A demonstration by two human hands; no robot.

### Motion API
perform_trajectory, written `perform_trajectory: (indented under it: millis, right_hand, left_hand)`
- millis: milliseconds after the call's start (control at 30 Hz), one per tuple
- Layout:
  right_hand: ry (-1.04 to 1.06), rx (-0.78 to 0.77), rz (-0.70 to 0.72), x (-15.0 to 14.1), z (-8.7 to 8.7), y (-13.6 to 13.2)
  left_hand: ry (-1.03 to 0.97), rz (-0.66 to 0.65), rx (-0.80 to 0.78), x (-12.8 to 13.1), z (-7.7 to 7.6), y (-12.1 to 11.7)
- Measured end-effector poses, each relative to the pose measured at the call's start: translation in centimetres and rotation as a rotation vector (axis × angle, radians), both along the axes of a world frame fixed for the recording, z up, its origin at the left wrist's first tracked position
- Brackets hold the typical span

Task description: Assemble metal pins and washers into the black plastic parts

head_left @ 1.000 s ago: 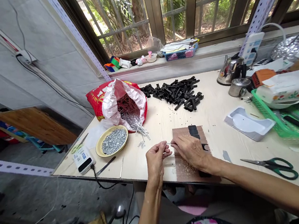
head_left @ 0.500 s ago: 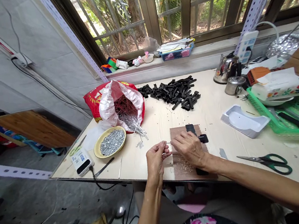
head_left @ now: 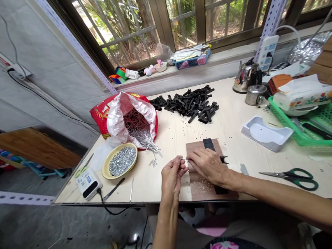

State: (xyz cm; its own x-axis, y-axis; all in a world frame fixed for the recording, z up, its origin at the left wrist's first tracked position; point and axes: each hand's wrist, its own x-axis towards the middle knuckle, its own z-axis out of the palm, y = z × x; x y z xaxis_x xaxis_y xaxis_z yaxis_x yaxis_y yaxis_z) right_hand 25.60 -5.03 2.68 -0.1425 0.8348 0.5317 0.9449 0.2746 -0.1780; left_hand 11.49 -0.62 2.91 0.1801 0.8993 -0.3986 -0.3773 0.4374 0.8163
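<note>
My left hand (head_left: 173, 177) is closed, thumb and fingers pinching a thin silvery metal pin (head_left: 185, 159) whose end points toward my right hand. My right hand (head_left: 208, 166) curls, closed, over a black plastic piece (head_left: 224, 159); one end of it sticks out past the knuckles and the rest is hidden. Both hands work over a brown wooden board (head_left: 198, 184) sprinkled with pale crumbs. Another black piece (head_left: 208, 144) lies on the board beyond my right hand, and a dark block (head_left: 221, 190) shows near its front edge.
A red bag (head_left: 99, 120) of thin metal pins and a yellow bowl (head_left: 106, 173) of small metal parts stand left. Black pieces (head_left: 192, 102) are heaped behind. Right are scissors (head_left: 298, 175), a white tray (head_left: 265, 132), a green basket (head_left: 309, 142) and a kettle (head_left: 244, 77).
The black piece in my right hand has turned, so its jutting end looks narrower and lower. My left hand stays at the pin. The whole view has shifted slightly.
</note>
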Motion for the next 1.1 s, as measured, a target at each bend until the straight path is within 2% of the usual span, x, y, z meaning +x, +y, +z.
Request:
perform_trajectory:
  millis: [200, 300, 533, 733, 967, 1100]
  right_hand:
    - [0.016, -0.02, -0.033, 0.5, -0.2, -0.1]
    - [0.04, -0.028, 0.002, 0.8, -0.1, -0.1]
    - [-0.053, 0.033, 0.027, 1.3, -0.3, -0.3]
    - [-0.046, 0.093, 0.013, 1.5, -0.6, -0.4]
    - [0.162, -0.088, 0.029, 2.0, -0.9, -0.7]
    - [0.109, -0.081, 0.023, 2.1, -1.0, -0.6]
  left_hand:
    - [-0.063, -0.094, -0.131, -0.2, -0.4, 0.7]
    - [-0.061, -0.119, -0.131, -0.2, -0.6, 0.8]
    - [0.136, -0.057, 0.1, 0.3, -0.6, -0.1]
    - [0.248, -0.047, 0.227, 0.6, -0.8, -0.5]
    - [0.338, -0.059, 0.309, 1.0, -0.1, -0.6]
    - [0.337, -0.078, 0.307, 1.0, 0.1, -0.7]
